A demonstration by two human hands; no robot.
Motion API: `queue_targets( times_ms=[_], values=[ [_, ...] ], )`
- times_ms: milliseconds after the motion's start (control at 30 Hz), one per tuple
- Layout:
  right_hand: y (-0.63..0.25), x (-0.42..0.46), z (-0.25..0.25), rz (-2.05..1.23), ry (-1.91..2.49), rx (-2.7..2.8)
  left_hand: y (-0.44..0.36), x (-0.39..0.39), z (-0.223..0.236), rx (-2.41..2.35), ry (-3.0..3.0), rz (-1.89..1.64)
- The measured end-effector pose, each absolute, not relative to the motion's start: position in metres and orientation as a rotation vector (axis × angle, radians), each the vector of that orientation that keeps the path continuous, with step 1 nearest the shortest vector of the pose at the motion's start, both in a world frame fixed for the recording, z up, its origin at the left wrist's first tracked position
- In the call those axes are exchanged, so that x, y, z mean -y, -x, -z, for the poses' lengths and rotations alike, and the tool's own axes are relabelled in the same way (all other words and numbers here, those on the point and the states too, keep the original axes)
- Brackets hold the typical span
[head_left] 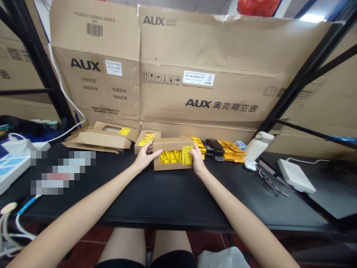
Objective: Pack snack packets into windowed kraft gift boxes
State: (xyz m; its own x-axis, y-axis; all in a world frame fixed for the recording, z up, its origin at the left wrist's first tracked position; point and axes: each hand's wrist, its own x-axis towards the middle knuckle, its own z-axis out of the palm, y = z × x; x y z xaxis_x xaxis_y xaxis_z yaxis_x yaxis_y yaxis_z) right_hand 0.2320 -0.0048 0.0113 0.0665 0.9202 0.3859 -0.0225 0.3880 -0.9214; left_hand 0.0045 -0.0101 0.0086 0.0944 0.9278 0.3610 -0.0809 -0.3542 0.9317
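A brown cardboard box (173, 143) with a window in its front stands upright on the black table. Yellow packets (170, 156) show through the window, and a yellow label (187, 155) covers the window's right end. My left hand (146, 154) grips the box's left end, thumb on the front. At the right end, my right hand (197, 158) is closed round the box, its fingers over the label's edge. Behind my left hand stands another brown box (138, 149) with yellow packets in it. Yellow and black packets (213, 146) lie in piles beyond my right hand.
Flattened window boxes (103, 137) are stacked at the back left. To the right stand a cream bottle (258, 147), glasses (269, 180) and a white power strip (297, 175). Another power strip (13, 169) lies far left. Large cardboard sheets (231, 48) wall off the back.
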Motion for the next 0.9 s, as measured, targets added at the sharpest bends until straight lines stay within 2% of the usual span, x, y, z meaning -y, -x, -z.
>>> queue_targets(
  times_ms=[233, 567, 900],
  values=[
    [-0.227, 0.011, -0.011, -0.979, 0.900, 1.369, -0.004, 0.016, -0.007, -0.927, -1.543, -1.284],
    [-0.218, 0.025, -0.015, -0.877, 0.957, 1.472, -0.002, 0.012, -0.001, -0.863, -1.724, -1.212],
    [-0.218, 0.018, -0.015, -0.860, 0.961, 1.431, -0.007, 0.014, -0.005, -0.930, -1.547, -1.201]
  ],
)
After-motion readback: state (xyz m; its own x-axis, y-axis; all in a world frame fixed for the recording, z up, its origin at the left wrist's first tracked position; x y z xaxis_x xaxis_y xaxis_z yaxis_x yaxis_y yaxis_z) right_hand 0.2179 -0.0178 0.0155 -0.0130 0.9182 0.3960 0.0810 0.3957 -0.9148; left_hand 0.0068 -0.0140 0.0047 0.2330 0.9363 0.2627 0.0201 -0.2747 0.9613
